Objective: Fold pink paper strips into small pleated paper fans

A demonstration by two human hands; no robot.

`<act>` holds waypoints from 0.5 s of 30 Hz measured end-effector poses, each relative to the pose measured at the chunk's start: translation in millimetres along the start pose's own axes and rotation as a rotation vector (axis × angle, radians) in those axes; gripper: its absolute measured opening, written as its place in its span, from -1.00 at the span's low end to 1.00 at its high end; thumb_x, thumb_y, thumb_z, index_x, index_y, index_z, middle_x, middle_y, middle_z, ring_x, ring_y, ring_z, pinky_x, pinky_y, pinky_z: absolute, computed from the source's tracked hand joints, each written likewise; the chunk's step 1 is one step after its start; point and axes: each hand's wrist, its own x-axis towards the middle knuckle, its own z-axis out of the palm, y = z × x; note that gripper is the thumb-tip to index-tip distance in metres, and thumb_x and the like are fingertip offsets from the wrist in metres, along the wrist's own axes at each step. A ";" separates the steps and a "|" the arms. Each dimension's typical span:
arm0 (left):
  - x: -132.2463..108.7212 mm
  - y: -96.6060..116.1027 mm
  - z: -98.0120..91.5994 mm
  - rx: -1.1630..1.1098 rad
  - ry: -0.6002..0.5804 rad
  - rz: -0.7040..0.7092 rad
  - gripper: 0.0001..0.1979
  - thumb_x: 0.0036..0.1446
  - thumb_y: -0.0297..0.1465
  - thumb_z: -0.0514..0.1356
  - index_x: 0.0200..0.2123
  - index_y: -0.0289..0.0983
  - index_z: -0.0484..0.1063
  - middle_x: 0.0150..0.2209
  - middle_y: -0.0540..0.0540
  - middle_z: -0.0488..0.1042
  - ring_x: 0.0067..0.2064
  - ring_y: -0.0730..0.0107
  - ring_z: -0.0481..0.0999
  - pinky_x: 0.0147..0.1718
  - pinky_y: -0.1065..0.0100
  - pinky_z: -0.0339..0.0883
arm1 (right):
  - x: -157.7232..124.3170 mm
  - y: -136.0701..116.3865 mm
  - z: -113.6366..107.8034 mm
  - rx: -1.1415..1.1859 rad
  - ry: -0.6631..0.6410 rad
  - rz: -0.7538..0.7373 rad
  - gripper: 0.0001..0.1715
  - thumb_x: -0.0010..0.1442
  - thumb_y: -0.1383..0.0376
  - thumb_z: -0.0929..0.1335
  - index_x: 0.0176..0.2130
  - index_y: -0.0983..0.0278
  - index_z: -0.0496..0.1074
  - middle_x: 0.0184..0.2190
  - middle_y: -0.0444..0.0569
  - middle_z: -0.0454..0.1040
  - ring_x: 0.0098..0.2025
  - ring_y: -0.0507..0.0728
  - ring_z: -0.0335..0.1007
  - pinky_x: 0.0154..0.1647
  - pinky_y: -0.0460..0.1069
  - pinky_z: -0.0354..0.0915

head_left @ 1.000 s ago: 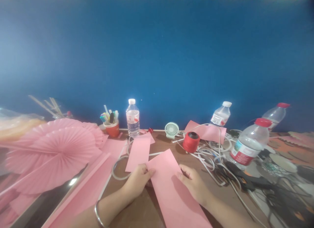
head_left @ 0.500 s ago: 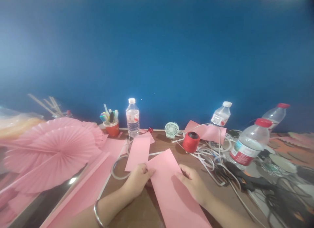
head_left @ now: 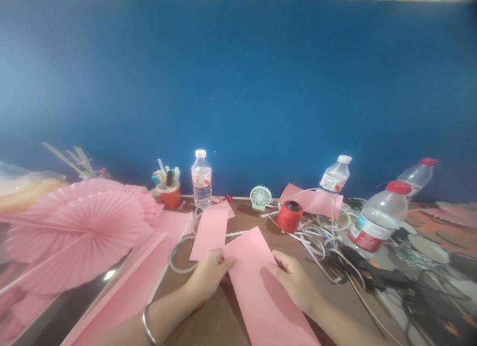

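A long strip of pink paper [head_left: 257, 281] slants toward me over the brown table, its lower end cut off by the view's bottom edge. My left hand [head_left: 210, 272] pinches its left edge near the far end, thumb on top. On the opposite edge, my right hand [head_left: 292, 279] grips it the same way, thumb over the paper and fingers partly hidden beneath. Just beyond my left hand lies a second, smaller pink paper piece [head_left: 210, 232]. A metal bangle [head_left: 148, 326] circles my left wrist.
Pleated pink paper fans [head_left: 89, 227] and larger pink sheets [head_left: 130, 286] cover the left. Behind stand a pen cup [head_left: 170, 196], a water bottle [head_left: 201, 179] and a small fan [head_left: 260, 197]. Rightward are a red thread spool [head_left: 289, 217], tangled white cords [head_left: 316, 244], more bottles [head_left: 378, 219] and black cables.
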 end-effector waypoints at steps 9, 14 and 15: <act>1.1 0.8 0.1 0.004 0.006 0.000 -0.60 -0.05 -0.13 0.17 -0.39 -0.42 0.38 -0.39 -0.22 0.50 -0.33 0.14 0.50 -0.35 0.22 0.37 | 2.1 1.7 0.0 0.062 -0.044 -0.027 -0.64 0.16 0.12 0.24 -0.25 0.36 0.39 -0.36 -0.02 0.43 -0.28 0.16 0.32 -0.30 -0.04 0.22; 1.3 -0.5 -0.5 0.024 0.011 -0.004 -0.61 -0.05 -0.14 0.18 -0.40 -0.42 0.39 -0.39 -0.21 0.50 -0.34 0.15 0.50 -0.37 0.25 0.36 | 1.9 1.8 -0.2 0.067 -0.048 -0.034 -0.68 0.17 0.16 0.23 -0.26 0.36 0.38 -0.35 -0.03 0.42 -0.25 0.17 0.32 -0.26 -0.04 0.22; 1.2 -0.8 -0.7 0.025 0.012 -0.004 -0.62 -0.04 -0.14 0.18 -0.42 -0.41 0.39 -0.40 -0.21 0.50 -0.34 0.16 0.50 -0.36 0.26 0.36 | 1.8 2.2 -0.3 0.059 -0.041 -0.032 -0.69 0.17 0.16 0.23 -0.29 0.35 0.38 -0.37 -0.03 0.42 -0.26 0.17 0.31 -0.27 -0.04 0.22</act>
